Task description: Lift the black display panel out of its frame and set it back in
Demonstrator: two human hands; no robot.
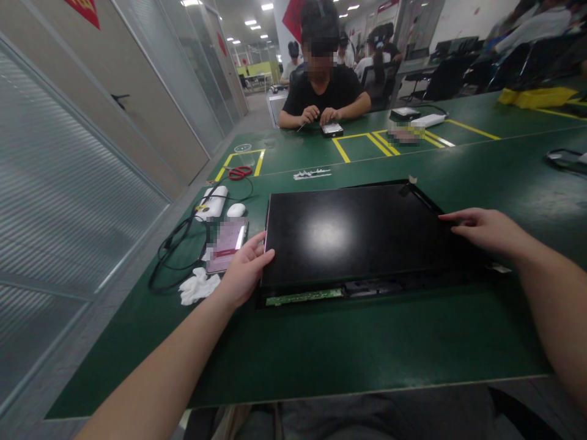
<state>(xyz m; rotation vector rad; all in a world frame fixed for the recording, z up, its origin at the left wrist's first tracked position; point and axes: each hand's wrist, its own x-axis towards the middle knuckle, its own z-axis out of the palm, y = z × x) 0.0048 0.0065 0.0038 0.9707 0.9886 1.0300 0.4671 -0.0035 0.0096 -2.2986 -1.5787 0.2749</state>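
A black LCD panel (367, 238) lies face up on a dark back frame (419, 194), set slightly off it. Along the near edge a green circuit board strip (305, 297) is exposed. My left hand (247, 266) grips the panel's left edge, thumb on top and fingers at the side. At the opposite edge my right hand (486, 229) has thumb and forefinger closed on the panel's side; its other fingers are partly hidden.
Left of the panel are a phone (227, 244), crumpled white tissue (199, 286), a white power strip (211, 203), black cables (167, 244) and red-handled scissors (239, 173). Small screws (312, 174) lie beyond. Across the green table (367, 348) a person (323, 91) handles a small device.
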